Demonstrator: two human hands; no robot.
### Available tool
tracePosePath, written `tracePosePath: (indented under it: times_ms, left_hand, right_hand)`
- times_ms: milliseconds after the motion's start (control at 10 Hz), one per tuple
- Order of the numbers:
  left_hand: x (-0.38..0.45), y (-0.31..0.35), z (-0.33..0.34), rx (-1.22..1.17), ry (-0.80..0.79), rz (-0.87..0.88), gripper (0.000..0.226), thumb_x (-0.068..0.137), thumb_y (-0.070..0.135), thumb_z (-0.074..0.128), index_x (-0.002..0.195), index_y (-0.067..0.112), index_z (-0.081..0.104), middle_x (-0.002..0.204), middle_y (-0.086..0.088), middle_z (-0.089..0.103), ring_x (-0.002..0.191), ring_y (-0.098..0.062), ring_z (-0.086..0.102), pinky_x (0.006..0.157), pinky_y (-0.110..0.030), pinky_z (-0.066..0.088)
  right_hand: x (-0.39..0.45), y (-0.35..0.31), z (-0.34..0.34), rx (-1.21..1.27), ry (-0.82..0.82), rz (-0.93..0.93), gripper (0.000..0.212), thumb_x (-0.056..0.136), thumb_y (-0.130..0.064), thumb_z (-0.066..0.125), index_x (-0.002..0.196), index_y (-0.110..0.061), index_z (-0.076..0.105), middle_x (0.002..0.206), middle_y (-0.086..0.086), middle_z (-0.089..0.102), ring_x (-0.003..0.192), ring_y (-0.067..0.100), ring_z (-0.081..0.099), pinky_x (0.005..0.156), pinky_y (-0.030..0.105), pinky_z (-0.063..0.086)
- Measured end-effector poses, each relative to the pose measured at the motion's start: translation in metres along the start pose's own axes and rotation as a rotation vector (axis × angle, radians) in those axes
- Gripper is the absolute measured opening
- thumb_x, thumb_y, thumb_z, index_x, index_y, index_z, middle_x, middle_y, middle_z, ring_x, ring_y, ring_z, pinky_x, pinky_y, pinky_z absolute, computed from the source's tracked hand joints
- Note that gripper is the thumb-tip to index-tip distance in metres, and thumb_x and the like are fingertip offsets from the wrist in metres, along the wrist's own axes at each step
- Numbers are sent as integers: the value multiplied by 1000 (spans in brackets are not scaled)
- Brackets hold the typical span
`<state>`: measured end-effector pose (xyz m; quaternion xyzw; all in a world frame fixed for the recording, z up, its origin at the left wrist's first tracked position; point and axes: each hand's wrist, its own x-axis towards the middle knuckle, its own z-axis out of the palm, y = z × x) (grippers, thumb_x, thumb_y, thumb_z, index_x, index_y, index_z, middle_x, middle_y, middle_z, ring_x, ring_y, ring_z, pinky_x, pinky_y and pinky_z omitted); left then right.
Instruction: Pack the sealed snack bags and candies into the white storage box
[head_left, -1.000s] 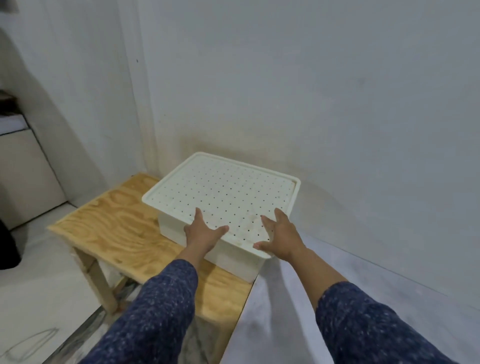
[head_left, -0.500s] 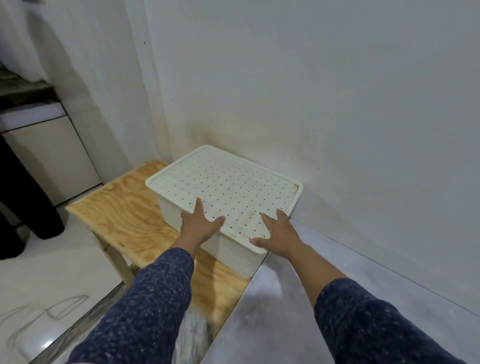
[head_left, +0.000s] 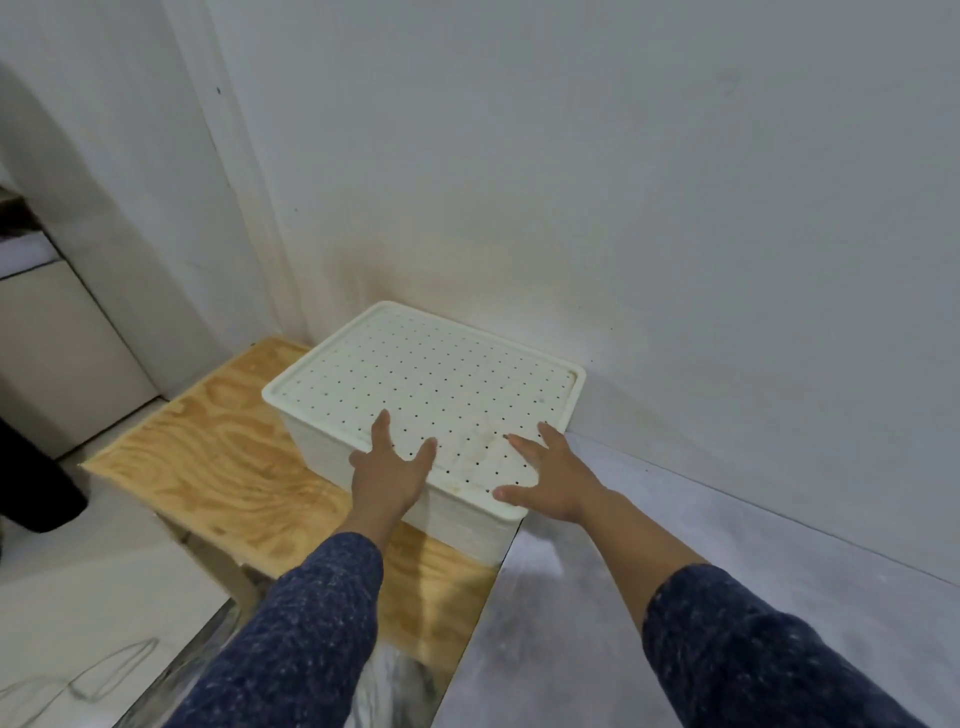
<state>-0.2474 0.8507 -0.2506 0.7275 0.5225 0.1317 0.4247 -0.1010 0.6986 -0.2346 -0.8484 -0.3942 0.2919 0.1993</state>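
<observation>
Both hands are down on the lid now. The white storage box (head_left: 358, 457) sits on the right end of a plywood tabletop (head_left: 208, 457), pushed back into the corner where two pale walls meet. It is a rectangular plastic tub with rounded corners and faintly ribbed sides, and its lid (head_left: 431, 379) is fully on: a flat matte panel with a raised rim all round and a neat grid of small dark holes punched across it.

The left hand (head_left: 387, 475) lies flat over the near edge of the lid, fingers straight and spread, thumb angled out to the right, gripping nothing. The right hand (head_left: 548, 478) is spread just as wide at the near right corner, fingertips on the perforated surface, thumb resting along the rim, palm hanging just past the corner. The two hands are apart, with a strip of bare lid between them. Both forearms come up from below in speckled navy knit sleeves (head_left: 306, 623).

The tabletop shows bold swirling wood grain in honey tones, with pale wooden legs beneath. To its right, just beside the box, lies a smooth grey surface (head_left: 649, 597) with a dull sheen. No snack bags or candies show; whether the box holds any, I cannot tell.
</observation>
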Motion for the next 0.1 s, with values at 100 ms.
tracePosePath:
  times_ms: [100]
  left_hand:
    - [-24, -31, 6, -137, 175, 183, 65, 95, 53, 36, 149, 30, 9, 136, -16, 37, 104, -28, 47, 87, -33, 38]
  right_hand:
    - [-22, 2, 23, 63, 146, -42, 72, 87, -52, 56, 149, -34, 23, 161, -9, -2, 147, 12, 15, 113, 28, 25]
